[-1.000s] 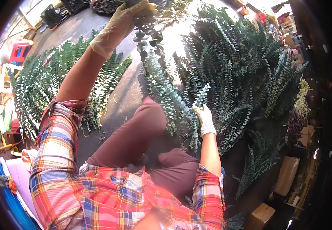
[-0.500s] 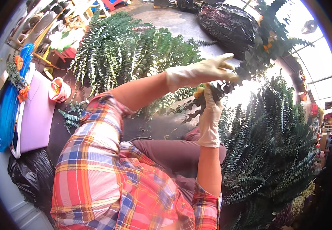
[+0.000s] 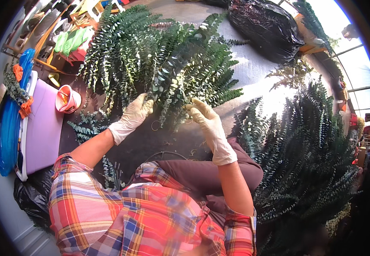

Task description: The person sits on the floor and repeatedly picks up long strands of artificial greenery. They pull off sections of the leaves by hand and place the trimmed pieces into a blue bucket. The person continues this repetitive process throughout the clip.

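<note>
My left hand (image 3: 133, 114), in a pale glove, is closed round the lower end of a leafy eucalyptus branch (image 3: 177, 59). The branch slants up and away to the right, over a pile of similar greenery (image 3: 121, 55). To its right, my gloved right hand (image 3: 210, 128) is raised near the pile's front edge. Its fingers are curled but apart, and I see nothing between them. Both hands are above the dark floor, in front of my bent leg.
A second large heap of eucalyptus (image 3: 298, 158) lies on the right. Beyond it is a black plastic bag (image 3: 264, 30). On the left stand a lilac bin (image 3: 44, 123), a pink bucket (image 3: 68, 100) and a blue plastic bundle (image 3: 10, 128). Loose sprigs (image 3: 86, 128) lie near my left arm.
Both hands have come down from the upper right, my left hand farther left. The branch my right hand held up there is now in my left hand, and the right has let go.
</note>
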Demonstrator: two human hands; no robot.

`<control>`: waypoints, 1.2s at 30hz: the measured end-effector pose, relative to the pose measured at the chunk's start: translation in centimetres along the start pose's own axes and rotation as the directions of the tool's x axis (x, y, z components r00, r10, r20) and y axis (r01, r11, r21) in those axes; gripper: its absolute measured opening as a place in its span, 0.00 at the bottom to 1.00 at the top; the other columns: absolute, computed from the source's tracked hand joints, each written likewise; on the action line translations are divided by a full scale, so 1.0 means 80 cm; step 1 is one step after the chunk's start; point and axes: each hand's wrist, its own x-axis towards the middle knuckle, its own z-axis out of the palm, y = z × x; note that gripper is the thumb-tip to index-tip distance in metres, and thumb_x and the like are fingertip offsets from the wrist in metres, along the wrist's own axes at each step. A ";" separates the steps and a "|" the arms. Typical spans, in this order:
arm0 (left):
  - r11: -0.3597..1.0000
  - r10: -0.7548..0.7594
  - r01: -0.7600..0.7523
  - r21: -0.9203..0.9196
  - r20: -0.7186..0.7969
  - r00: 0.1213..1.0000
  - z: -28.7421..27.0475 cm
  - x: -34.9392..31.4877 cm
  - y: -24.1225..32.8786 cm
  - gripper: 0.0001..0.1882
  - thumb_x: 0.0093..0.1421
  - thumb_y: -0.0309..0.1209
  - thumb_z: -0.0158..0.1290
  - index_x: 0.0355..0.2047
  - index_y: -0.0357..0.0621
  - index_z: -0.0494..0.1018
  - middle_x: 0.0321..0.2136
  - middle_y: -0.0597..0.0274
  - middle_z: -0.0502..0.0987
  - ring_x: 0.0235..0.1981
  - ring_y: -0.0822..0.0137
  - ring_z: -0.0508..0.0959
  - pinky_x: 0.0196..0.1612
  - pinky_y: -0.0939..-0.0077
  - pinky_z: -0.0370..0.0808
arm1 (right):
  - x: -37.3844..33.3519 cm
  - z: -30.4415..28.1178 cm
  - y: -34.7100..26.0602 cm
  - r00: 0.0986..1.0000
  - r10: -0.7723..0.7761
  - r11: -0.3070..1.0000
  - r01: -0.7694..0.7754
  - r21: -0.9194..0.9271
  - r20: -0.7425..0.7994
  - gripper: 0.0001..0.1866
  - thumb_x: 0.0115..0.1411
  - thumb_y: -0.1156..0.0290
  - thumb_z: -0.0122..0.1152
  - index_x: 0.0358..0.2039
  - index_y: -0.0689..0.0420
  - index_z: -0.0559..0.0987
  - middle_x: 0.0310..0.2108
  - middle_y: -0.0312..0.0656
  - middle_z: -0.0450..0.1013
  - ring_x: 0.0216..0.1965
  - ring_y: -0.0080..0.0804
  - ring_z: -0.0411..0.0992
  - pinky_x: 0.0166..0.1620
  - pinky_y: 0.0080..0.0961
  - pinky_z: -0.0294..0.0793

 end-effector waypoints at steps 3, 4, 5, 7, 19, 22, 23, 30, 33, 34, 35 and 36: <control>0.977 0.110 -0.079 0.196 -0.156 0.982 -0.079 0.050 -0.011 0.12 0.63 0.35 0.44 0.40 0.40 0.66 0.22 0.73 0.69 0.20 0.82 0.65 0.23 0.86 0.63 | -0.038 -0.040 -0.024 0.999 -0.032 0.999 0.031 -0.024 -0.043 0.22 0.58 0.68 0.56 0.51 0.62 0.67 0.44 0.41 0.71 0.44 0.24 0.69 0.49 0.20 0.65; 0.981 0.096 -0.065 0.184 -0.163 0.982 -0.104 0.079 -0.026 0.11 0.63 0.36 0.44 0.39 0.41 0.67 0.22 0.73 0.70 0.20 0.82 0.66 0.23 0.86 0.63 | -0.056 -0.059 -0.030 0.996 -0.049 0.996 0.043 -0.082 -0.078 0.21 0.58 0.68 0.55 0.51 0.62 0.68 0.44 0.41 0.72 0.44 0.24 0.69 0.49 0.20 0.66; 0.971 0.061 -0.020 0.237 -0.165 0.984 -0.126 0.102 -0.035 0.11 0.63 0.36 0.44 0.39 0.43 0.67 0.22 0.72 0.70 0.20 0.82 0.67 0.23 0.86 0.65 | -0.072 -0.083 -0.031 0.990 -0.057 0.989 0.038 -0.145 -0.127 0.20 0.58 0.69 0.55 0.50 0.62 0.69 0.43 0.42 0.72 0.44 0.25 0.69 0.49 0.20 0.66; 0.959 0.115 -0.040 0.281 -0.257 0.959 -0.249 0.159 -0.070 0.14 0.61 0.41 0.47 0.39 0.44 0.69 0.20 0.75 0.69 0.19 0.84 0.65 0.20 0.90 0.61 | -0.103 -0.102 -0.049 0.992 -0.064 0.992 0.051 -0.113 -0.110 0.17 0.59 0.70 0.54 0.48 0.62 0.71 0.42 0.42 0.73 0.43 0.25 0.70 0.49 0.21 0.66; 0.697 -0.436 0.197 0.689 0.188 0.880 -0.027 0.192 -0.043 0.33 0.52 0.52 0.54 0.47 0.36 0.68 0.42 0.57 0.73 0.42 0.68 0.71 0.47 0.76 0.65 | -0.374 -0.388 0.098 0.486 0.043 0.947 -0.297 -0.118 -0.873 0.44 0.47 0.48 0.64 0.57 0.63 0.59 0.55 0.46 0.61 0.56 0.37 0.59 0.58 0.27 0.55; 0.767 -0.508 0.115 0.631 0.488 0.710 0.167 0.146 -0.017 0.40 0.53 0.50 0.53 0.56 0.31 0.57 0.53 0.51 0.65 0.53 0.64 0.64 0.56 0.74 0.57 | -0.345 -0.417 0.162 0.518 0.077 0.755 -0.588 -0.290 -0.852 0.44 0.46 0.52 0.64 0.58 0.62 0.58 0.57 0.52 0.59 0.58 0.42 0.57 0.59 0.29 0.55; 0.779 -0.548 0.133 0.612 0.565 0.617 0.228 0.141 -0.023 0.42 0.53 0.51 0.53 0.57 0.31 0.53 0.55 0.50 0.62 0.56 0.64 0.61 0.57 0.74 0.55 | -0.334 -0.426 0.182 0.517 0.088 0.646 -0.680 -0.346 -0.851 0.43 0.45 0.54 0.63 0.58 0.60 0.58 0.56 0.53 0.59 0.57 0.43 0.58 0.58 0.30 0.56; 0.766 -0.624 0.078 0.638 0.711 0.324 0.489 0.148 -0.108 0.56 0.48 0.56 0.55 0.60 0.27 0.39 0.60 0.43 0.48 0.62 0.58 0.50 0.62 0.71 0.47 | -0.218 -0.470 0.311 0.495 -0.176 0.637 -0.602 -0.481 -0.851 0.34 0.48 0.66 0.58 0.56 0.59 0.61 0.55 0.49 0.60 0.56 0.42 0.59 0.59 0.29 0.56; 0.679 -0.678 0.040 0.733 0.605 0.418 0.517 0.156 -0.142 0.57 0.47 0.56 0.57 0.60 0.27 0.39 0.61 0.44 0.47 0.62 0.59 0.50 0.62 0.71 0.47 | -0.174 -0.478 0.302 0.493 -0.090 0.562 -0.692 -0.453 -0.866 0.25 0.47 0.65 0.56 0.47 0.60 0.69 0.39 0.46 0.72 0.42 0.43 0.70 0.47 0.33 0.67; 0.696 -0.697 0.121 0.708 0.624 0.354 0.526 0.163 -0.155 0.58 0.46 0.54 0.58 0.60 0.26 0.37 0.62 0.45 0.45 0.62 0.59 0.50 0.60 0.70 0.51 | -0.170 -0.484 0.306 0.447 -0.181 0.625 -0.636 -0.453 -0.876 0.22 0.47 0.64 0.57 0.44 0.58 0.72 0.36 0.45 0.73 0.39 0.42 0.71 0.44 0.34 0.68; 0.725 -0.680 0.260 0.638 0.600 0.421 0.539 0.144 -0.142 0.49 0.49 0.49 0.59 0.59 0.30 0.46 0.56 0.49 0.58 0.55 0.62 0.61 0.55 0.72 0.61 | -0.172 -0.490 0.310 0.383 -0.262 0.676 -0.582 -0.451 -0.886 0.19 0.48 0.62 0.57 0.41 0.56 0.74 0.32 0.44 0.74 0.36 0.42 0.72 0.41 0.34 0.69; 0.738 -0.674 0.307 0.601 0.635 0.377 0.544 0.144 -0.148 0.43 0.51 0.46 0.58 0.57 0.34 0.51 0.50 0.53 0.63 0.49 0.66 0.66 0.50 0.74 0.65 | -0.172 -0.496 0.314 0.303 -0.271 0.757 -0.519 -0.397 -0.914 0.17 0.48 0.62 0.57 0.39 0.54 0.75 0.31 0.44 0.74 0.36 0.41 0.72 0.41 0.34 0.69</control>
